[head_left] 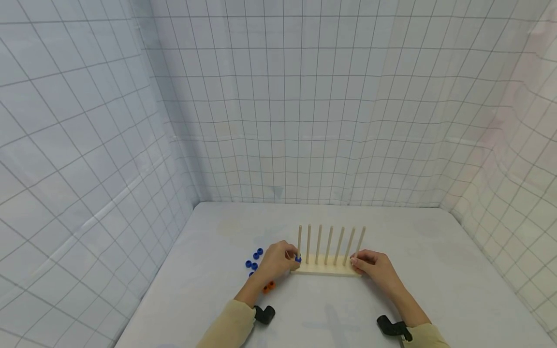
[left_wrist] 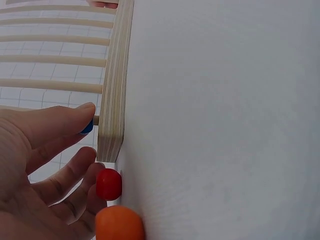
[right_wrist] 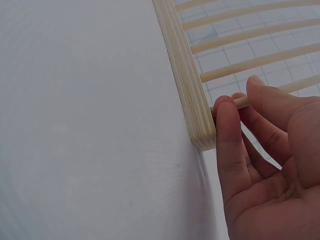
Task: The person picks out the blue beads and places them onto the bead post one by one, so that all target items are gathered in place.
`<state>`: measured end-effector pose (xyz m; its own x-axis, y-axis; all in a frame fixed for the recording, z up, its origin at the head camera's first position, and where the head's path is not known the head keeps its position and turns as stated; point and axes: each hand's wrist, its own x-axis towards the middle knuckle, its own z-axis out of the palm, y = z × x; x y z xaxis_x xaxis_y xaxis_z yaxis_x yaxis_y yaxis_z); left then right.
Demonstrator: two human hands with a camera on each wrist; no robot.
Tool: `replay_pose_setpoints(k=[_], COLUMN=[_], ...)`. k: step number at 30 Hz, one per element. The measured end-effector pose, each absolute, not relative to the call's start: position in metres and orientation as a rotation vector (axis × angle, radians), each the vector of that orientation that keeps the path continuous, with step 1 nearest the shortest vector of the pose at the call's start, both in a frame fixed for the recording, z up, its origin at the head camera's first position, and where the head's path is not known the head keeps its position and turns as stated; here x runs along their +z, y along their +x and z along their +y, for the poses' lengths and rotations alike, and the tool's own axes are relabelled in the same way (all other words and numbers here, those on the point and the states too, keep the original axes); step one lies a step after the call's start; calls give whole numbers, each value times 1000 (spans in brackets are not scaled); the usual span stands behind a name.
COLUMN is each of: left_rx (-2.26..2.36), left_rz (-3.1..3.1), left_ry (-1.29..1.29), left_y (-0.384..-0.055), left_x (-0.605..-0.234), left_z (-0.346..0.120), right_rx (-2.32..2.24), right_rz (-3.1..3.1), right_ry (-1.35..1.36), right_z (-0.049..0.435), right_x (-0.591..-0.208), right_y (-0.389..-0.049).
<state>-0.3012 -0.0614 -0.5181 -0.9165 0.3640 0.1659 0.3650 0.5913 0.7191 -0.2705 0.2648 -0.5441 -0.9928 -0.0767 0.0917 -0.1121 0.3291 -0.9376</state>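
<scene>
A wooden rack (head_left: 326, 269) bears seven upright rods (head_left: 329, 244) on the table (head_left: 339, 314), a blue bead (head_left: 298, 259) low on the leftmost rod (head_left: 299, 239). The left hand (head_left: 274, 261) pinches that bead between thumb and finger; the right hand (head_left: 379, 271) grips the rightmost rod (head_left: 360, 240) near its foot. Loose blue beads (head_left: 254, 266) lie left, orange beads (head_left: 272, 286) nearer

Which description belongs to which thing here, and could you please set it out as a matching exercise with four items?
Column one:
1. Left hand
2. Right hand
3. Red bead
4. Wooden base

Column two:
A. Appears just above an orange bead in the left wrist view
B. Bears seven pegs
C. Pinches a blue bead
D. At the rightmost peg

Pairs: 1-C, 2-D, 3-A, 4-B
</scene>
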Motion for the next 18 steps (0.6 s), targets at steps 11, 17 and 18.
replay_pose_setpoints(k=[11,17,18], left_rx=[-1214,-1219,-1221], left_rz=[-2800,-2814,-2818], left_ry=[-654,-643,-639], left_y=[-304,-304,-304], left_x=[-523,-523,-523], left_z=[-62,-62,-62], right_rx=[1801,1813,1816], right_rz=[-2522,-2519,-2520], right_ry=[173,171,171], right_z=[267,266,266], right_x=[-548,-547,-547], right_y=[-273,-272,-272])
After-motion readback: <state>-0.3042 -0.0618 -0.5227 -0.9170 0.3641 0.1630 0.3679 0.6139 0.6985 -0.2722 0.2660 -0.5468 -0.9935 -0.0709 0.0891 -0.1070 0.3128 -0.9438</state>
